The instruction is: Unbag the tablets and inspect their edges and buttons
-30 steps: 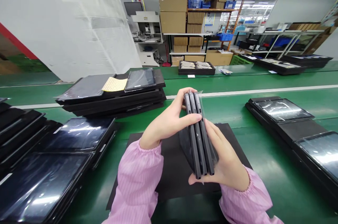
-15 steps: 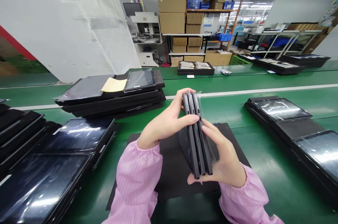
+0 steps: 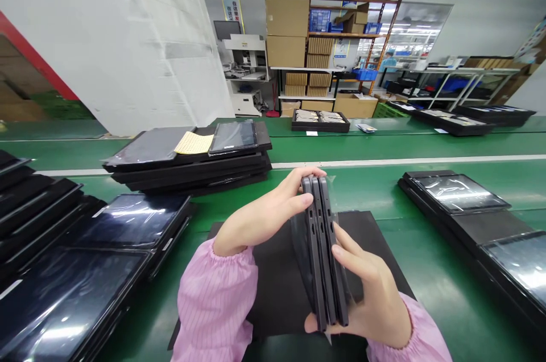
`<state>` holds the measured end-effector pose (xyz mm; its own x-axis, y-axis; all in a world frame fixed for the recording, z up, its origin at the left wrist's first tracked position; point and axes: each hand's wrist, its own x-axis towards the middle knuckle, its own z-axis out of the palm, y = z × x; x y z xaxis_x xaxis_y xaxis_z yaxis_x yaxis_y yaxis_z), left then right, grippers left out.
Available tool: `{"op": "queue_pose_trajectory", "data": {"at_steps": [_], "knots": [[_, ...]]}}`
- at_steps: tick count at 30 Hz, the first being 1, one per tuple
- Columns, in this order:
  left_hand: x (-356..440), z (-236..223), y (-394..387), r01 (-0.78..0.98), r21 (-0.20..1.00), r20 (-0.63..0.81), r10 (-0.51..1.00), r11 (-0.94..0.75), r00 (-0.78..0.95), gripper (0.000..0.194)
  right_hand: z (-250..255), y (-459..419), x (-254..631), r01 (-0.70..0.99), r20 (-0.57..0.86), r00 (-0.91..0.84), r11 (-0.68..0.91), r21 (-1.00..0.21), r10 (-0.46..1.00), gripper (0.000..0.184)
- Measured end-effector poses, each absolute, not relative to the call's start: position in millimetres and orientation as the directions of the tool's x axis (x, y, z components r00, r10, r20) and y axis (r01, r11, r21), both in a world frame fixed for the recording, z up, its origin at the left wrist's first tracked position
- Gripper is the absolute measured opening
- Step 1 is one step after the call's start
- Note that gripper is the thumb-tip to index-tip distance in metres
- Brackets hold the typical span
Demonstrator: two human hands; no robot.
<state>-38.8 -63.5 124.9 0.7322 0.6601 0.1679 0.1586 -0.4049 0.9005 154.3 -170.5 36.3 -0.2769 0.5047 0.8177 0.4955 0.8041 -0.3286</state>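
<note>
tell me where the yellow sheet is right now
In the head view, the yellow sheet is left of centre, on top of the black stack beyond the left hand, just left of a flat-lying tablet.

Two-handed hold on three slim dark devices (image 3: pixel 323 254), standing on edge side by side, tilted, with clear film at their margins. The left grip (image 3: pixel 273 214) closes over their upper end, thumb against the narrow edges; the right grip (image 3: pixel 373 288) clasps the lower end from the right. Beneath both grips, a black sheet (image 3: pixel 273 293) lies on the green tabletop (image 3: pixel 447 293). Left of the left grip: dark-screened panels (image 3: pixel 132 219). Beyond it, to the left: a stack of black boards (image 3: pixel 200 171) bearing a yellow sheet (image 3: pixel 194 143) and a tablet (image 3: pixel 233 136). Right of the right grip: glossy screens (image 3: pixel 463 192) on black trays (image 3: pixel 480 214). Directly beyond the grips: a black box (image 3: pixel 319 127) of pale pieces (image 3: pixel 307 116).
</note>
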Motion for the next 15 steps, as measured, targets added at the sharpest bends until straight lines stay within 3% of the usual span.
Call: {"op": "queue_pose_trajectory", "data": {"at_steps": [6,15], "knots": [[-38.8,127.7,-70.9,0.179,0.908,0.137,0.672,-0.379,0.728,0.042,36.8,-179.2,151.0,0.539,0.816,-0.277,0.785,-0.306,0.508,0.088],[-41.4,127.4,-73.2,0.17,0.896,0.164,0.662,-0.41,0.731,0.042,37.3,-181.1,149.8,0.588,0.808,-0.282,0.759,-0.281,0.518,0.081]]}}
